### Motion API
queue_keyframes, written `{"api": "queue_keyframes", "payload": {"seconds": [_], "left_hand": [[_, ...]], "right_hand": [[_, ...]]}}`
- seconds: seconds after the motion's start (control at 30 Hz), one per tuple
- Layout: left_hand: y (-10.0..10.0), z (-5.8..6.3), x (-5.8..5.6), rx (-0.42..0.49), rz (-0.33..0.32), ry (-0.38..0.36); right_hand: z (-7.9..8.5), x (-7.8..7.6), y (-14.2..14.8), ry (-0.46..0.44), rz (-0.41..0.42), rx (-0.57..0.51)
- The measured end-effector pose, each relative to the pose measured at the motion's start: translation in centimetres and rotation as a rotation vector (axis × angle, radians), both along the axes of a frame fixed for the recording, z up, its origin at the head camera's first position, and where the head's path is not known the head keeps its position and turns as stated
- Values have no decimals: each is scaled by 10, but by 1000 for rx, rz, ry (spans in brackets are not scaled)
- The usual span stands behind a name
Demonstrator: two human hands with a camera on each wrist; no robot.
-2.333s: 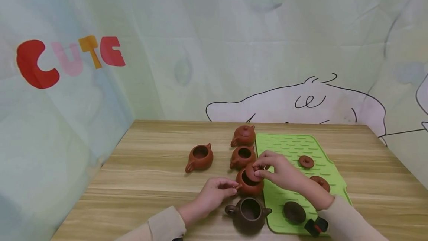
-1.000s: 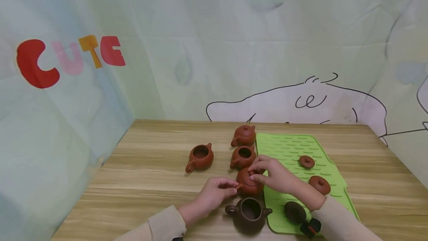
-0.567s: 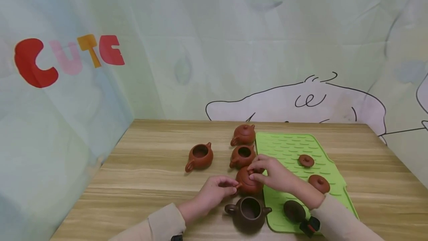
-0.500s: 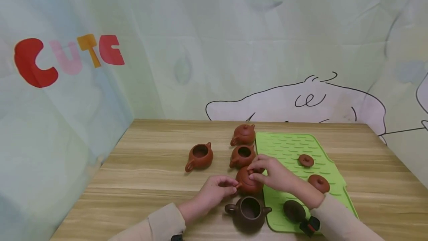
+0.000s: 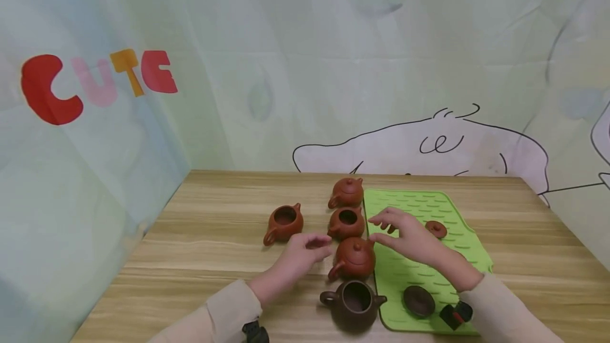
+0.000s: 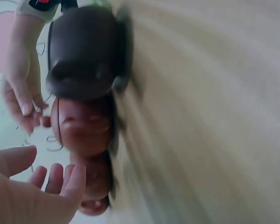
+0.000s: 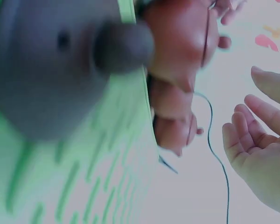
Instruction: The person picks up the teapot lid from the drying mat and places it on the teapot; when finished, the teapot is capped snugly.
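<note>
My left hand point(image 5: 292, 259) is just left of the lidded reddish-brown teapot point(image 5: 355, 264), fingers apart and holding nothing. Off the teapot's spout side, my right hand point(image 5: 411, 237) hovers over the green mat point(image 5: 405, 197) with loosely bent fingers and nothing in them. The teapot's lid sits flat in its mouth, knob up. Just in front stands a dark brown teapot point(image 5: 350, 322) without a lid. Behind is a lidless reddish-brown teapot point(image 5: 347, 234), then a lidded one point(image 5: 348, 195) at the back. In the right wrist view, the dark lid point(image 7: 46, 93) looms close.
Another lidless reddish teapot point(image 5: 292, 233) stands apart on the left of the wooden table point(image 5: 214, 210). On the mat lie a small reddish lid point(image 5: 436, 229) and the dark lid point(image 5: 419, 301); a further reddish lid is mostly hidden behind my right forearm.
The right hand lowered a lid onto the reddish-brown teapot, then let go of its knob and drew off rightward. The left hand released the teapot's handle and shifted back and left.
</note>
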State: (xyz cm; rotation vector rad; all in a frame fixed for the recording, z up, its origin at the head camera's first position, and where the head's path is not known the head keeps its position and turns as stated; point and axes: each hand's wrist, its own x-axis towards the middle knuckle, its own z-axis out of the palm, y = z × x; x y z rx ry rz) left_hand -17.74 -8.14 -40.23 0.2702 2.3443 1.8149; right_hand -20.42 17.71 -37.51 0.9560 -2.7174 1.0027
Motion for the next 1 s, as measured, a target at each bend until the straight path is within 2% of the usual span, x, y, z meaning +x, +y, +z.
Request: {"api": "queue_keyframes", "payload": {"seconds": [0.13, 0.27, 0.4, 0.63, 1.0], "left_hand": [[1, 1, -13, -29, 74, 77], [3, -2, -22, -55, 125, 98], [4, -6, -28, -54, 144, 110], [10, -12, -35, -11, 163, 84], [17, -20, -39, 17, 171, 44]], "right_hand": [[4, -5, 17, 34, -57, -9], [5, -8, 32, 42, -110, -9], [7, -9, 45, 42, -173, -15], [6, -16, 68, 31, -252, -34], [-10, -26, 98, -65, -337, -24]]}}
